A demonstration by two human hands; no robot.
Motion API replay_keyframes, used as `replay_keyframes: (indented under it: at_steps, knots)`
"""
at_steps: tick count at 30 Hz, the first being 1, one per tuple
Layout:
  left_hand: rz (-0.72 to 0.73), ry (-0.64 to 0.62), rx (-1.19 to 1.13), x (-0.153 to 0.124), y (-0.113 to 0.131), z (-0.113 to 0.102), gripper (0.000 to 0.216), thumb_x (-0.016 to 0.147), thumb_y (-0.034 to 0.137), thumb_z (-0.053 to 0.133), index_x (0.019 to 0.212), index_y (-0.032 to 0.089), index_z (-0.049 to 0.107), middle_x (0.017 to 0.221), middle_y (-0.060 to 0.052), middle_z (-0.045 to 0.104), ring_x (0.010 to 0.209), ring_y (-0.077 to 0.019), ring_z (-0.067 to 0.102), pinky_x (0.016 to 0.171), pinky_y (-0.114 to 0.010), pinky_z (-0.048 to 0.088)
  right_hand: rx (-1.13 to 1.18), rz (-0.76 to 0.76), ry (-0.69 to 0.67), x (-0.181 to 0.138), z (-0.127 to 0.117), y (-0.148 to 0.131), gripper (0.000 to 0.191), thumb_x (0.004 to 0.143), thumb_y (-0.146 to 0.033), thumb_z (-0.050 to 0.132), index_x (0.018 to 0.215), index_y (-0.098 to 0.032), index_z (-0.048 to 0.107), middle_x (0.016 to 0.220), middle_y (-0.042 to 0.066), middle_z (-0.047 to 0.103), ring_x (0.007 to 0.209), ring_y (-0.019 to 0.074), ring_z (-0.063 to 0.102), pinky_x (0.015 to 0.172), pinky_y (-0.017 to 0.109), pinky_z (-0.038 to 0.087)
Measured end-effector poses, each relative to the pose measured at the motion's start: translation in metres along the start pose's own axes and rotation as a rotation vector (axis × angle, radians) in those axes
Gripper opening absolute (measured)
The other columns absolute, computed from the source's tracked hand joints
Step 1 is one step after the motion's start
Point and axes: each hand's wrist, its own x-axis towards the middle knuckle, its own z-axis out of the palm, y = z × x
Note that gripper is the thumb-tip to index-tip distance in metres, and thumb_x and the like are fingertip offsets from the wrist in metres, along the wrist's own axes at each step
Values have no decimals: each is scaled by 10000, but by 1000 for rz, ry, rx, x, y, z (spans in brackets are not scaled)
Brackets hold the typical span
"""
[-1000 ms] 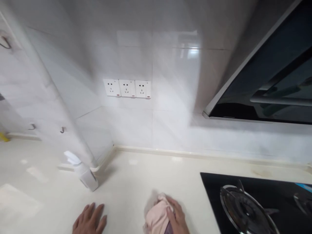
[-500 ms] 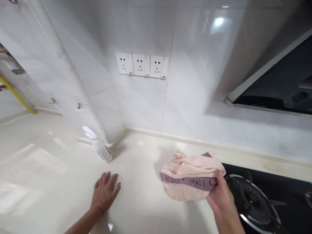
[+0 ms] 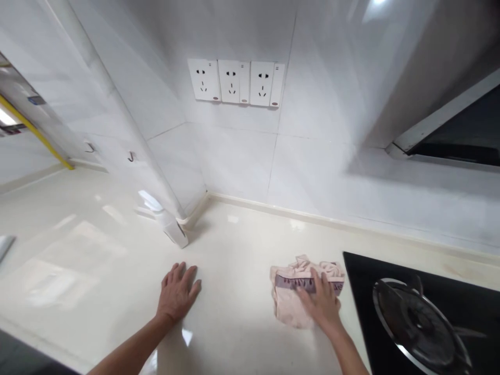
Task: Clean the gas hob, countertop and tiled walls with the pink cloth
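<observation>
A pale pink cloth (image 3: 291, 307) with a purple lettered band lies rumpled on the cream countertop, left of the cooktop. My right hand (image 3: 322, 302) is on top of it, the thumb and fingers gripping the fabric from above and pressing it to the surface. Some of the fingertips are lost in the folds. To the left, my left hand (image 3: 177, 291) rests palm down on the bare counter, fingers a little apart, holding nothing. Beyond that hand, a white spray bottle (image 3: 174, 229) stands near the wall corner.
A black gas cooktop (image 3: 359, 281) with a round burner (image 3: 420, 325) borders the cloth on the right. Three white sockets (image 3: 234, 82) are set in the tiled wall. Hooks (image 3: 130, 156), a white pipe (image 3: 117, 104) and a yellow pipe (image 3: 35, 130) are at left. A dark range hood (image 3: 461, 130) juts out upper right.
The raised, loosely folded cloth has come down onto the counter, and my right hand has shifted from its right edge to its top. My left hand stays flat. The view has tilted slightly.
</observation>
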Motion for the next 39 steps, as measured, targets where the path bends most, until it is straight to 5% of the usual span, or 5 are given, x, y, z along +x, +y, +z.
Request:
replay_keyframes:
  at_steps: [5, 11, 21, 34, 39]
  knots:
    - [1, -7, -16, -2, 0, -2, 554, 976, 482, 462, 1391, 189, 681, 1554, -204, 542, 1536, -416, 367, 1219, -601, 348, -118, -227, -3, -14, 41, -72, 927, 789, -689, 763, 1581, -275, 518, 1746, 182, 258, 1570, 560, 182, 1192, 746, 223]
    - [-7, 9, -22, -6, -2, 1, 525, 968, 496, 494, 1372, 223, 690, 1554, -168, 557, 1539, -400, 377, 1225, -594, 356, -118, -446, -117, 9, 39, -114, 644, 893, -511, 702, 1503, -324, 611, 1738, 118, 317, 1578, 452, 254, 1244, 649, 220]
    - [20, 21, 5, -13, -8, 12, 510, 977, 504, 519, 1382, 245, 690, 1577, -176, 540, 1546, -402, 384, 1215, -607, 374, -6, -13, 288, 142, 33, -83, 803, 916, -736, 462, 1501, -196, 564, 1676, 239, 313, 1499, 522, 274, 1140, 758, 255]
    - [128, 175, 42, -29, -12, 32, 466, 959, 442, 584, 1372, 250, 682, 1595, -196, 516, 1552, -426, 359, 1186, -628, 384, -181, -529, -107, 136, 118, -369, 705, 1023, -535, 511, 1617, -166, 421, 1706, 268, 261, 1517, 505, 251, 1168, 608, 204]
    - [131, 195, 31, -31, -10, 33, 461, 938, 408, 608, 1369, 256, 666, 1619, -176, 493, 1578, -421, 316, 1197, -626, 363, -190, -632, -166, 149, 131, -428, 670, 1025, -555, 503, 1588, -196, 446, 1722, 243, 244, 1497, 462, 287, 1167, 583, 187]
